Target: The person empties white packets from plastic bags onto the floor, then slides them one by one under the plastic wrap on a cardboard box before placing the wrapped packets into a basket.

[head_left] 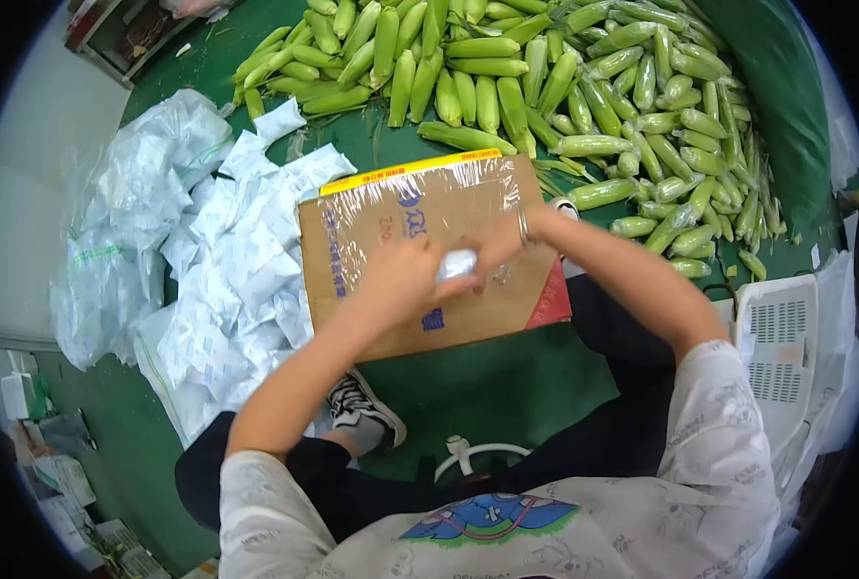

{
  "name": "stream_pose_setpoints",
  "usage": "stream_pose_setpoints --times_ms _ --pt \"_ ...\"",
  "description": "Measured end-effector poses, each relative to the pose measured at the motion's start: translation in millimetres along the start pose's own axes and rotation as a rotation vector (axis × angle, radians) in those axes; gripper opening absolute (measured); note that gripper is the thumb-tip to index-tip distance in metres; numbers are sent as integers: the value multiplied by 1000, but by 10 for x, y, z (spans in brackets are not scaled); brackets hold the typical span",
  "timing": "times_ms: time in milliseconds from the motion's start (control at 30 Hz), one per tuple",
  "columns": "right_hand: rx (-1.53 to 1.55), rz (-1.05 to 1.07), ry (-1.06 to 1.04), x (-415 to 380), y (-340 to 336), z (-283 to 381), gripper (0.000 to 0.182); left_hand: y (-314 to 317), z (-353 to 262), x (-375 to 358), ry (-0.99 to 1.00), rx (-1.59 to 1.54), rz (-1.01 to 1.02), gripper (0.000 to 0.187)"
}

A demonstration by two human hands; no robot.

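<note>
Plastic wrap (pixel 457 262) is pinched by both the left hand (pixel 401 280) and right hand (pixel 495 249), fingers clamped on it over the wrapped cardboard box (pixel 391 232). Judging from this, the step is handling the film; next calls for a steady pull toward 12 o'clock, where corn cobs (pixel 565 87) lie.

Green floor (pixel 468 381) under corn heap (pixel 584 87), white packets (pixel 236 261), cardboard box (pixel 381 232).

Head-worn camera, looking steeply down over the wearer's own lap.

The single fisheye view sits close above the left hand (pixel 396 280) and right hand (pixel 497 246), which meet near frame centre over a cardboard box (pixel 372 227). It faces forward along the green floor (pixel 487 386): corn cobs (pixel 584 96) at 1 o'clock, white packets (pixel 227 261) at 9 o'clock, wearer's shirt (pixel 507 521) at 6 o'clock. Dark vignette rings the edges.
</note>
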State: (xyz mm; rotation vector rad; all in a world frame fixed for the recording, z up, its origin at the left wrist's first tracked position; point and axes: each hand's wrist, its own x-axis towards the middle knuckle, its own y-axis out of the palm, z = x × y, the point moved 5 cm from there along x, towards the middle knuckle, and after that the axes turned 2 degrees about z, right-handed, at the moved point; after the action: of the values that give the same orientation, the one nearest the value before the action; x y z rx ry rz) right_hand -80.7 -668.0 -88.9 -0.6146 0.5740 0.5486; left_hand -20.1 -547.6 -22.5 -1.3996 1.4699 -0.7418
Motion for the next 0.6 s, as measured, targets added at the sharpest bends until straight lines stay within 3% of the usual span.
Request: stream_pose_setpoints --times_ms 33,100,167,233,300,367,400,433,500,533,567,600 --pt "251 231 -48 149 -72 -115 65 99 100 124 7 15 -1 54" --pt "305 87 -158 406 -328 -238 62 280 343 361 83 58 -350 54" --pt "360 -43 -251 545 -483 -378 60 204 462 625 0 39 -282 54" --pt "602 -53 -86 606 -472 -568 56 229 510 763 -149 -9 89 53" --pt "579 -52 -118 570 -400 -545 57 410 643 806 -140 -17 171 56" --pt "340 -108 -111 475 -286 -399 59 654 650 753 -48 -597 304 55" --pt "502 -77 -136 551 -100 -412 61 699 481 609 11 -731 383 57" --pt "479 -130 -254 591 30 -383 63 824 343 434 15 -688 526 59" --pt "181 -315 -356 638 177 -313 66 1291 59 0 -54 -971 848 55" --pt "180 -322 -357 678 303 -304 66 1658 -72 -292 -66 -1175 1025 52" --pt "-5 -476 -335 656 343 -293 69 1819 -292 -665 -299 -1618 1050 46" --pt "-194 -632 -303 567 375 -245 72 1926 -498 -948 -385 -1718 1047 40"
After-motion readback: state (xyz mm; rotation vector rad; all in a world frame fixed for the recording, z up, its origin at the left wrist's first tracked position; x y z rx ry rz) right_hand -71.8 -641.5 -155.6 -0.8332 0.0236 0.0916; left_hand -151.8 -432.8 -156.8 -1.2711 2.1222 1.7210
